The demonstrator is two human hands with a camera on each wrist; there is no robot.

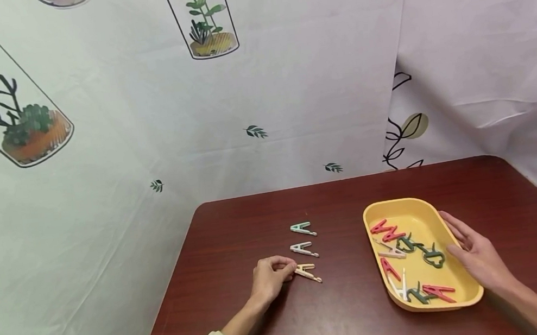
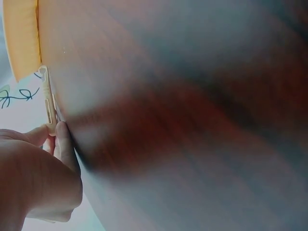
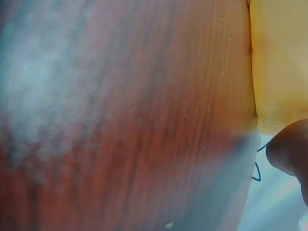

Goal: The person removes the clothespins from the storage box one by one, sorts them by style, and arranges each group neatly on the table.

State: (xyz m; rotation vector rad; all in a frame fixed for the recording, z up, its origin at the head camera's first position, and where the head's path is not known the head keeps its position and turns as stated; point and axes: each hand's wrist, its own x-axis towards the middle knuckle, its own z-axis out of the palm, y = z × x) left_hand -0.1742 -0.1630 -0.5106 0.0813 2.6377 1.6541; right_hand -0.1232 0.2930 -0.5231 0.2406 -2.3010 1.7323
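Note:
My left hand [image 1: 271, 280] pinches the handle end of a pale yellow clothespin [image 1: 307, 273] between thumb and fingertips, low over the table. The left wrist view shows the same clothespin [image 2: 49, 96] pointing away from the fingers. Just beyond it lie a white clothespin [image 1: 304, 249] and a mint-green and white one [image 1: 302, 229], lined up in a column. On the right, my right hand [image 1: 479, 254] holds the side of a yellow tray [image 1: 449, 274], its thumb over the rim and its fingers along the outer wall.
Inside the tray are several red clothespins [image 1: 439, 292], pale and white ones [image 1: 399, 286], and several dark green clips [image 1: 433, 255]. The dark red-brown table [image 1: 347, 312] meets a printed white cloth [image 1: 288, 78] at its back edge.

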